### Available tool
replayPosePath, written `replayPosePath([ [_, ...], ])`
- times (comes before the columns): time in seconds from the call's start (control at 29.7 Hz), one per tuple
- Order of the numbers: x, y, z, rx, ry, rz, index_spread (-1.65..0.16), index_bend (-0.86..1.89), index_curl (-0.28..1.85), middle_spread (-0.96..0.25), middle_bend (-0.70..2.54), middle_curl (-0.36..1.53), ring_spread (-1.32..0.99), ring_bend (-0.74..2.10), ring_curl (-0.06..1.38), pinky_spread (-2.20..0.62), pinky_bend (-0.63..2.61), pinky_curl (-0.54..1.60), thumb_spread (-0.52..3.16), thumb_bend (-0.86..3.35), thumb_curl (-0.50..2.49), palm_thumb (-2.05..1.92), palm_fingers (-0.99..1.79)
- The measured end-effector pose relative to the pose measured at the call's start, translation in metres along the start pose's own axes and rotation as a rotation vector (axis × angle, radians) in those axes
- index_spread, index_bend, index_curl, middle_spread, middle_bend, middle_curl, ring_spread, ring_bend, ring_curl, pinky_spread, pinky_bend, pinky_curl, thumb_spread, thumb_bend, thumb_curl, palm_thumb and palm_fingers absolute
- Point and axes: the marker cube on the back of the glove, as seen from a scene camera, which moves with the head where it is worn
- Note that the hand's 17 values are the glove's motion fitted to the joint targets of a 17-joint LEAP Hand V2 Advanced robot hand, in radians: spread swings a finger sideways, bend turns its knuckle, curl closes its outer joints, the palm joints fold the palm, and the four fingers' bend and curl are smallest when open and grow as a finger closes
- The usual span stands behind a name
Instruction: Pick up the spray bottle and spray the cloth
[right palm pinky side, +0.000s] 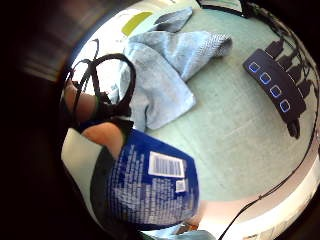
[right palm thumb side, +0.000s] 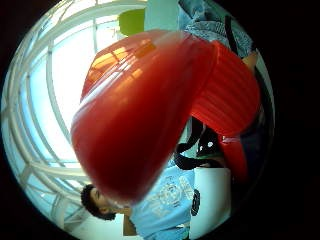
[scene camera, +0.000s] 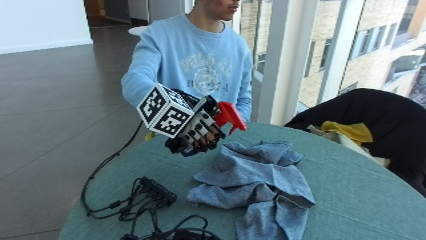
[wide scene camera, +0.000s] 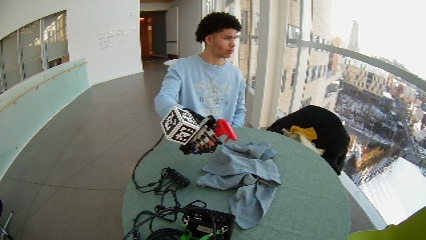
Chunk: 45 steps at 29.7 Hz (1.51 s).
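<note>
fingers (scene camera: 200, 134) grasping spray bottle (scene camera: 229, 116) above table (scene camera: 346, 190), crumpled cloth (scene camera: 253, 180) beside, power strip (scene camera: 156, 190) near

Materials and finishes on the table

The spray bottle (scene camera: 229, 116) has a glossy, smooth red plastic head; its body carries a shiny blue printed label (right palm pinky side: 155, 185). The cloth (scene camera: 256, 182) is soft grey-blue woven fabric, matt and crumpled. The table (scene camera: 359, 200) is covered in matt green textile with a fine weave. The right hand (scene camera: 196, 132) wears a black glove. The power strip (right palm pinky side: 275, 85) is matt black plastic
</note>
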Motion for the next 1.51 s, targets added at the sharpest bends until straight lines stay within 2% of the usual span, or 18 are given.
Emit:
replayPosePath([
  [0.24, -0.039, -0.004, 0.004, 0.093, -0.122, -0.153, -0.17, 0.14, 0.4, -0.08, 0.44, 0.51, -0.04, 0.54, 0.41, 0.13, 0.22, 0.37, 0.94, -0.02, 0.55, 0.85, 1.18],
  [0.44, -0.096, -0.013, 0.024, 0.147, -0.256, -0.371, -0.17, 0.15, 0.39, -0.08, 0.45, 0.52, -0.04, 0.54, 0.41, 0.12, 0.22, 0.37, 0.94, -0.02, 0.55, 0.85, 1.18],
  [0.61, -0.146, -0.021, 0.063, 0.116, -0.378, -0.518, -0.18, 0.15, 0.4, -0.08, 0.45, 0.52, -0.05, 0.53, 0.41, 0.11, 0.21, 0.37, 0.94, -0.02, 0.55, 0.85, 1.17],
  [0.77, -0.198, -0.039, 0.128, 0.024, -0.454, -0.62, -0.19, 0.16, 0.4, -0.08, 0.44, 0.51, -0.06, 0.51, 0.4, 0.09, 0.2, 0.37, 0.94, -0.02, 0.55, 0.86, 1.14],
  [1.18, -0.224, -0.074, 0.271, -0.078, -0.528, -0.661, -0.2, 0.15, 0.4, -0.09, 0.42, 0.51, -0.08, 0.48, 0.4, 0.05, 0.2, 0.37, 0.94, -0.02, 0.55, 0.86, 1.14],
  [1.51, -0.217, -0.085, 0.309, -0.094, -0.49, -0.632, -0.22, 0.15, 0.4, -0.1, 0.42, 0.51, -0.09, 0.47, 0.4, 0.04, 0.19, 0.36, 0.97, -0.02, 0.53, 0.85, 1.15],
])
